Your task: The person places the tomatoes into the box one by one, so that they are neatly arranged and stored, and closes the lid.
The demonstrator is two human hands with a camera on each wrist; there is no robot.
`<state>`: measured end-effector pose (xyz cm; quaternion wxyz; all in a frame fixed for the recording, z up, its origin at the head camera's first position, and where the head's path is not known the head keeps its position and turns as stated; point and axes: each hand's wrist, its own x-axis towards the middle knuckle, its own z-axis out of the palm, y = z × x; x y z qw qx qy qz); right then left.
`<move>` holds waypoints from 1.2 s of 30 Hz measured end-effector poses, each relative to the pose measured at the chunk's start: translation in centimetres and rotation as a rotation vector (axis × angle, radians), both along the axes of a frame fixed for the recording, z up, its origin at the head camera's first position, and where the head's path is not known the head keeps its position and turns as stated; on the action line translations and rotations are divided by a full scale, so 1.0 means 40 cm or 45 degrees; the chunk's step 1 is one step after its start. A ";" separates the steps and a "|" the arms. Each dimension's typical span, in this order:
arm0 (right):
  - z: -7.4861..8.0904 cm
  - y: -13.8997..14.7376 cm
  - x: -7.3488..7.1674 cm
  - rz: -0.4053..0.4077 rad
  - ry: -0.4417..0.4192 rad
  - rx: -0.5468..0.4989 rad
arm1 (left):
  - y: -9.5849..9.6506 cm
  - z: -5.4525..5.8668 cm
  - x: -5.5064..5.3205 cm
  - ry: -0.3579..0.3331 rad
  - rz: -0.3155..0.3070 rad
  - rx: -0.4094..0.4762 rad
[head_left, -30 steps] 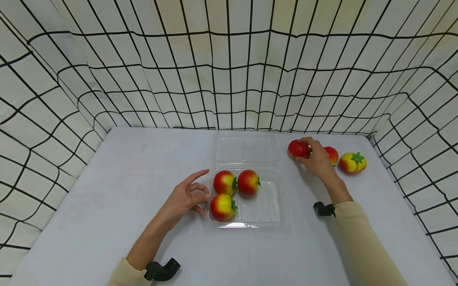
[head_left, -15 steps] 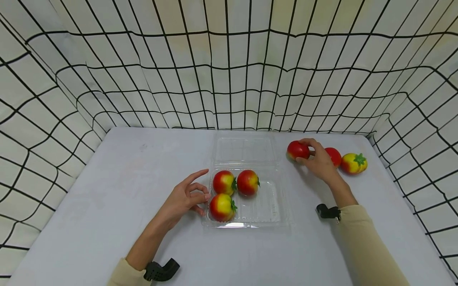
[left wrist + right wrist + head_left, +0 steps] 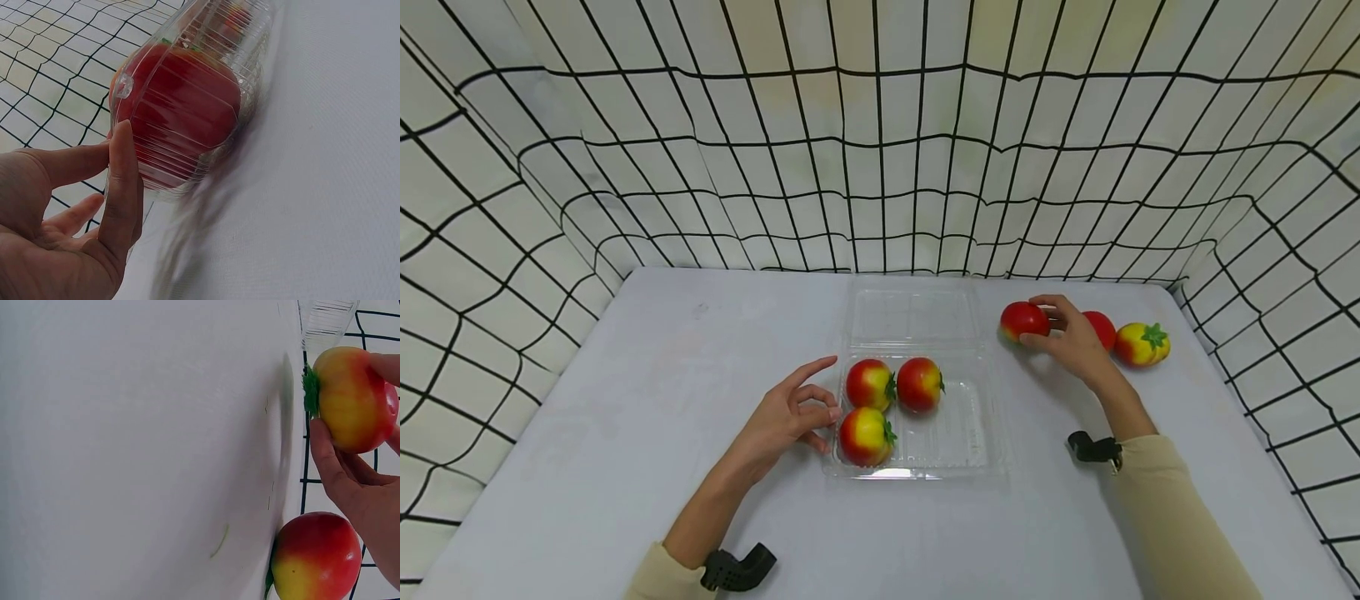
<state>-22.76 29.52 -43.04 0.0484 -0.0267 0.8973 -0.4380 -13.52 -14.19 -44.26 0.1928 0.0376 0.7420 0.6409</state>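
Observation:
A clear plastic clamshell box (image 3: pixel 955 433) lies with its lid folded back, holding a rear-left fruit (image 3: pixel 869 385), a rear-right fruit (image 3: pixel 920 385) and a front-left fruit (image 3: pixel 867 437), all red and yellow with green tops. My left hand (image 3: pixel 793 418) pinches the box's left rim; in the left wrist view the fingers (image 3: pixel 122 181) meet at that edge. To the right of the box, my right hand (image 3: pixel 1067 340) grips another red-and-yellow fruit (image 3: pixel 1024 322) from its right side. In the right wrist view, the fingers curl around this fruit (image 3: pixel 351 400), whose green top faces the table.
Right of the right hand sit a red fruit (image 3: pixel 1100 330), partly hidden by that hand, and a yellow-red fruit (image 3: pixel 1141 344). A white table (image 3: pixel 647 375) lies under everything. Black wire mesh (image 3: pixel 917 171) stands behind and along both sides.
My right hand and the fruit in it have shifted slightly toward me. The red fruit behind that hand shows more now. My left hand stays at the box.

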 end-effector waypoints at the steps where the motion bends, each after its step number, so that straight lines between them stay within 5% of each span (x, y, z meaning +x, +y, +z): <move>1: 0.000 0.001 0.002 0.001 -0.002 -0.006 | 0.000 -0.001 0.000 -0.003 0.002 -0.003; 20: 0.029 -0.017 0.044 0.010 -0.057 -0.158 | 0.001 0.005 0.004 0.016 -0.002 0.006; 36: 0.061 -0.040 0.089 0.080 0.051 -0.156 | 0.001 -0.003 0.002 0.012 0.008 0.007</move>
